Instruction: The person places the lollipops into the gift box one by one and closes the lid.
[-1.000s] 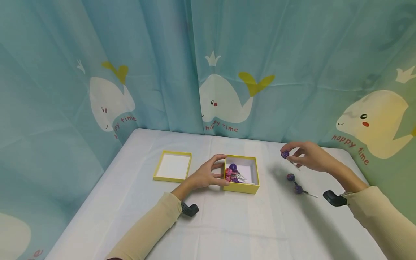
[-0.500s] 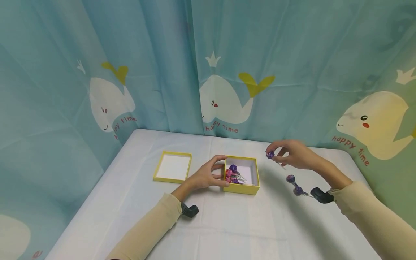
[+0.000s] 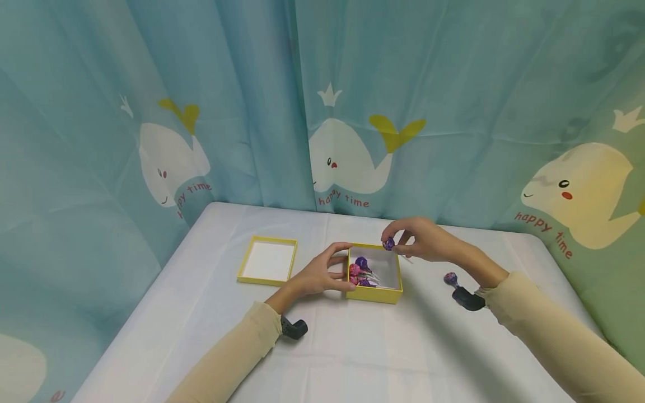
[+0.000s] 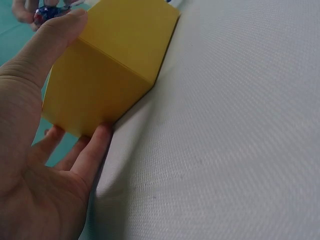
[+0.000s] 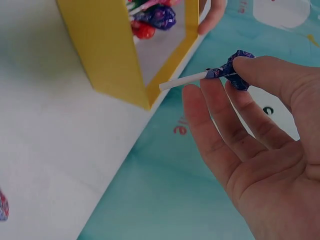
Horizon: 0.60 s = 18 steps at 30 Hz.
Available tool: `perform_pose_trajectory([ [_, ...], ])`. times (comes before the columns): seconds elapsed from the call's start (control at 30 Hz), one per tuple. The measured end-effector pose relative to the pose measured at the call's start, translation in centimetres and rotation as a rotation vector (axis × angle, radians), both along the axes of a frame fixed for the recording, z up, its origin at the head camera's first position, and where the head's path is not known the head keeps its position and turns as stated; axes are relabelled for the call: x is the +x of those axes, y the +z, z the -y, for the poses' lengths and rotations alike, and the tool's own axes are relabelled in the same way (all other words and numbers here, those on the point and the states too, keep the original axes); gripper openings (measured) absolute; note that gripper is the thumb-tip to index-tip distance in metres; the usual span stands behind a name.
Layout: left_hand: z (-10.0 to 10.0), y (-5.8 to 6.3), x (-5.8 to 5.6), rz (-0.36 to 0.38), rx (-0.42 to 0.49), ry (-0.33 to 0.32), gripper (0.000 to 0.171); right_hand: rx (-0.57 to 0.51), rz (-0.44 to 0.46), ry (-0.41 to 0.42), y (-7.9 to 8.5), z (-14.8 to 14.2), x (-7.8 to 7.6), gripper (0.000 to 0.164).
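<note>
An open yellow box [image 3: 375,294] with a white inside stands mid-table. Several lollipops [image 3: 361,262] in purple and pink wrappers lie along its left side, white sticks pointing right. My left hand [image 3: 322,271] holds the box from the left, thumb on the near wall and fingers on the left and far sides. Over the box's back right corner, my right hand [image 3: 428,240] pinches a purple-wrapped lollipop [image 5: 240,70] by its head between thumb and fingers. Its white stick points back toward the palm side in the head view.
Left of the box lies a shallow yellow-rimmed lid [image 3: 267,260], white side up. Another lollipop [image 3: 450,279] rests on the white tablecloth at the right, with the black wrist device [image 3: 468,299] overlapping the spot beside it. A blue whale-print curtain [image 3: 242,112] hangs behind the table.
My right hand has carried the purple lollipop leftward, from the table's right side to over the box's back right corner. My left hand has stayed on the box.
</note>
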State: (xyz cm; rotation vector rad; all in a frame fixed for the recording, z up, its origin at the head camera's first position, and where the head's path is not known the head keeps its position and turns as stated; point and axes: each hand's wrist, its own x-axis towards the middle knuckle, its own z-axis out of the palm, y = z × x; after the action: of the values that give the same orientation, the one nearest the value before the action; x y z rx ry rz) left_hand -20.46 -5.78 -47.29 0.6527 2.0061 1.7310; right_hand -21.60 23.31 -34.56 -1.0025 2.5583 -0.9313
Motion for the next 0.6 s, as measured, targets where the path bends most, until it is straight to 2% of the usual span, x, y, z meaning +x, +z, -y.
perform_pose_trajectory([
  [0.23,0.0,0.0,0.1,0.004,0.006,-0.007,0.093,0.03,-0.036,0.032,-0.8,1.7,-0.1,0.03],
  [0.37,0.0,0.1,0.0,0.007,0.009,-0.006,0.093,0.028,-0.026,0.042,-1.2,2.5,0.1,0.029],
  [0.6,0.1,0.0,-0.1,0.003,0.006,-0.015,0.093,-0.021,-0.012,0.098,-3.2,3.4,0.3,0.026],
])
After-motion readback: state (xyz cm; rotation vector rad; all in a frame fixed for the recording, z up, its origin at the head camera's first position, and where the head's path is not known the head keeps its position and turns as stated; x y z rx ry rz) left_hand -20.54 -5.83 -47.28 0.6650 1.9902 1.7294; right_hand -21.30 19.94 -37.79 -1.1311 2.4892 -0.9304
